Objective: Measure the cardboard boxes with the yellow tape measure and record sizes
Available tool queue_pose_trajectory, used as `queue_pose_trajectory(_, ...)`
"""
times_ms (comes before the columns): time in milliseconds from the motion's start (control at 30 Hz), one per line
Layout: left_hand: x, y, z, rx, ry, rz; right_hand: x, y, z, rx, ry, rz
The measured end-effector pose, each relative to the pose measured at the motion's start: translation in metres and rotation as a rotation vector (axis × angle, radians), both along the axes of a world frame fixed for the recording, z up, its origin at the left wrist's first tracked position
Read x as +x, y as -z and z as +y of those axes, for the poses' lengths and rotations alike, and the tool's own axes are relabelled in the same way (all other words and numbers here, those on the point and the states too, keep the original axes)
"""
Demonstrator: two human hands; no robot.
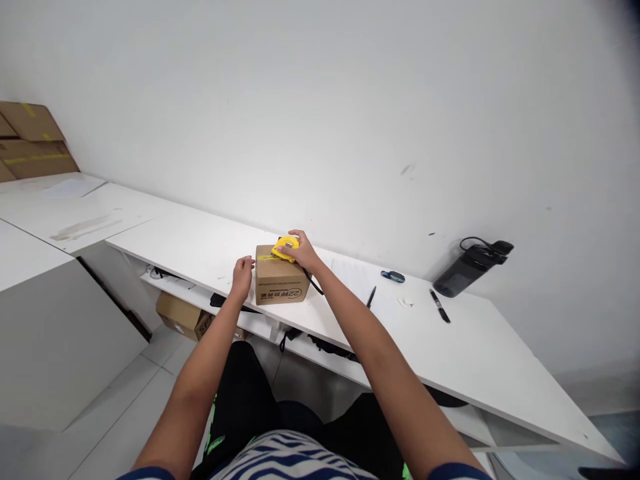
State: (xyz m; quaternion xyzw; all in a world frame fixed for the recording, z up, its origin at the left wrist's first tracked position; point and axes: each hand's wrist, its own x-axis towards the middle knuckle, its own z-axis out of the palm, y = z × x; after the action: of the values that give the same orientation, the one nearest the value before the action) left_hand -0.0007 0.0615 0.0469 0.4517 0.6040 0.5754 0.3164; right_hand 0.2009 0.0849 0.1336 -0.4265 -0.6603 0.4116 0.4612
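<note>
A small brown cardboard box (283, 291) with dark printing on its front stands on the white desk. My right hand (303, 253) is closed around a yellow tape measure (285, 248) on top of the box, and a black wrist strap (314, 283) hangs down the box's right side. A yellow strip (267, 257) runs from the tape measure to the box's left edge; whether it is the blade or packing tape I cannot tell. My left hand (243, 275) is at that left edge, fingers curled together, with their tips partly hidden.
On the desk (470, 347) to the right lie paper sheets (353, 277), a pen (371, 297), a small blue-black object (393, 276) and a black marker (440, 307). A dark bottle (467, 268) leans against the wall. Larger boxes (37, 143) are stacked far left; another box (183, 315) sits below.
</note>
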Motion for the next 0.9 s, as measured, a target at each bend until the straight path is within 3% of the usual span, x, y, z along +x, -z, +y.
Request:
queue_pose_trajectory(167,0.032,-0.015,-0.036,0.065,0.226,-0.146,-0.002,-0.014,-0.002,0.081,-0.105,-0.149)
queue_pose_trajectory(333,0.043,-0.019,-0.04,0.055,0.412,-0.202,-0.011,-0.03,-0.007,0.358,-0.267,-0.356)
queue_pose_trajectory(500,0.042,-0.018,-0.034,0.168,0.384,-0.152,-0.007,-0.044,-0.009,0.434,-0.288,-0.61)
queue_pose_trajectory(667,0.046,-0.015,-0.033,0.274,0.269,0.036,0.05,-0.048,-0.017,0.428,-0.267,-0.677)
queue_pose_trajectory(800,0.045,-0.013,-0.029,0.284,0.258,0.155,0.119,-0.042,-0.033,0.252,-0.123,-0.599)
queue_pose_trajectory(900,0.045,-0.015,-0.025,0.29,0.27,0.179,0.149,-0.034,-0.043,0.135,-0.047,-0.546)
